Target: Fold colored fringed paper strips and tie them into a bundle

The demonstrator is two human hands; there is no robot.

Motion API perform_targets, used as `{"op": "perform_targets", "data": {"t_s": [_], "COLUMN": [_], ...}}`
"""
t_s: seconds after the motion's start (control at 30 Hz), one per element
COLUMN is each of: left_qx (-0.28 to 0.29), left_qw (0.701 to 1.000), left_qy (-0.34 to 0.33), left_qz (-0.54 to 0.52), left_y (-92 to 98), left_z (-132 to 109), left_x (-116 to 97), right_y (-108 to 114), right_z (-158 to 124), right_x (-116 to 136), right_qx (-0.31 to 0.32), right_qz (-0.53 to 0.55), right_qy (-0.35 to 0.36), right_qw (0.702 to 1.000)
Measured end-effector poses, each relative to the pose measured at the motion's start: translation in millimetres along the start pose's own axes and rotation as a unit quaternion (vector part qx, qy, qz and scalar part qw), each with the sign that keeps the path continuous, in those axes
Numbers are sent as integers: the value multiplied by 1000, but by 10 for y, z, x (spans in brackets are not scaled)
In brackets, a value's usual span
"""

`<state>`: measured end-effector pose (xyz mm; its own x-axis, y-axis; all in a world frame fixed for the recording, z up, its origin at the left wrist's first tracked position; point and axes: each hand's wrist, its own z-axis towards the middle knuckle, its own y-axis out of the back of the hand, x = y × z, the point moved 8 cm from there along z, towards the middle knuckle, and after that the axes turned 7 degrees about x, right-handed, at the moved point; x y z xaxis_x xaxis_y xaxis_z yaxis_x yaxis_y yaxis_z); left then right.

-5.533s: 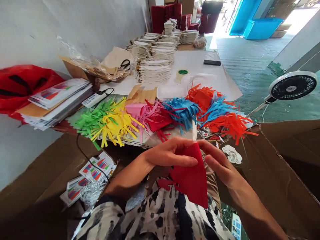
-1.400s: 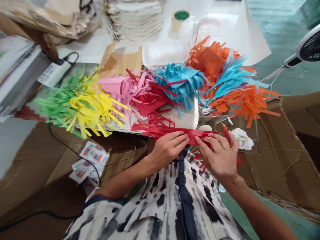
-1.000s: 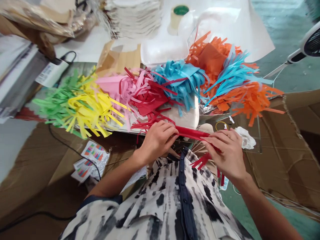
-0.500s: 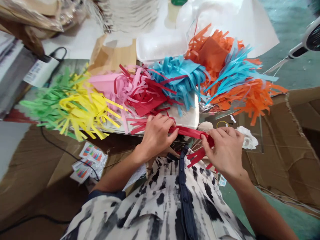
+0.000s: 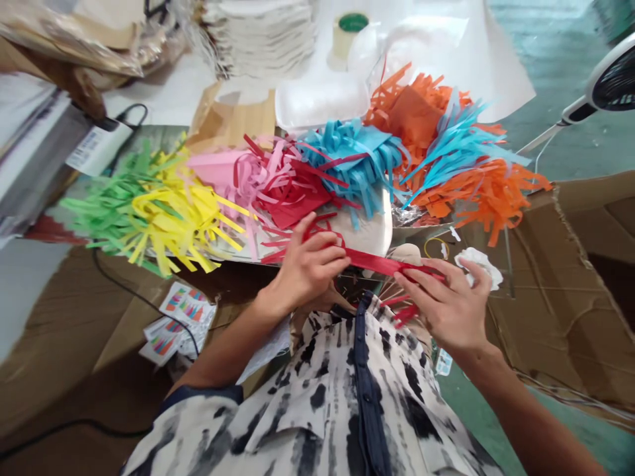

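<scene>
Left hand (image 5: pixel 315 264) and right hand (image 5: pixel 449 301), slightly apart, both clamp the red strip (image 5: pixel 373 260), straight between them, on the near side of the blue tassel (image 5: pixel 360 155), yellow tassel (image 5: pixel 181 208) off to the left!

Red fringed paper (image 5: pixel 372 260) is gathered into a narrow band.
The middle is stretched nearly straight, tilted slightly down from the left hand (image 5: pixel 313 266) to the right hand (image 5: pixel 446 301), by which it is gripped; loose cut strips are spread beyond the left and hung below the right.
</scene>
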<state>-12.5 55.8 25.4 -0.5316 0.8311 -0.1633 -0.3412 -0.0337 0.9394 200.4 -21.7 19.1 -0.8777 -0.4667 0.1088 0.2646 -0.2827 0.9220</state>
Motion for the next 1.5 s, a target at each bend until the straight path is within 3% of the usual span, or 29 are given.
{"op": "perform_targets", "data": {"t_s": [0.1,0.2,0.27,0.33,0.43,0.5,0.7,1.0,1.2,1.37,1.5], "left_qx": [-10,-43,-47,-8,47,52,23,-13,-8,-33,-6], "left_qw": [997,995,999,998,996,996,996,998,997,995,983], "left_qy": [73,88,21,-52,-66,-54,-55,13,-26,56,148], "left_qz": [26,32,1,-36,-43,-39,-68,-63,-71,-78,-106], "left_y": [222,361,298,100,-203,-298,-271,-170,-215,-137,-115], "left_z": [-117,-110,-10,115,258,290,175,-38,-199,-210,-189], "left_x": [228,181,-41,-269,-384,-367,-334,-151,-181,-108,-2], "right_y": [80,97,107,125,132,136,-37,-104,-128,-138,-190], "right_z": [-109,-103,-52,5,67,100,244,248,234,260,292], "right_x": [-126,-132,-107,-77,-26,27,233,40,97,11,-52], "right_qx": [6,26,36,47,74,69,49,34,33,53,99], "right_qz": [-24,-30,-25,-25,-36,-45,-32,58,62,115,85], "right_qy": [9,13,7,0,-13,-22,-19,-6,12,-29,-70], "right_qw": [1000,999,999,999,997,996,998,998,997,992,989]}}
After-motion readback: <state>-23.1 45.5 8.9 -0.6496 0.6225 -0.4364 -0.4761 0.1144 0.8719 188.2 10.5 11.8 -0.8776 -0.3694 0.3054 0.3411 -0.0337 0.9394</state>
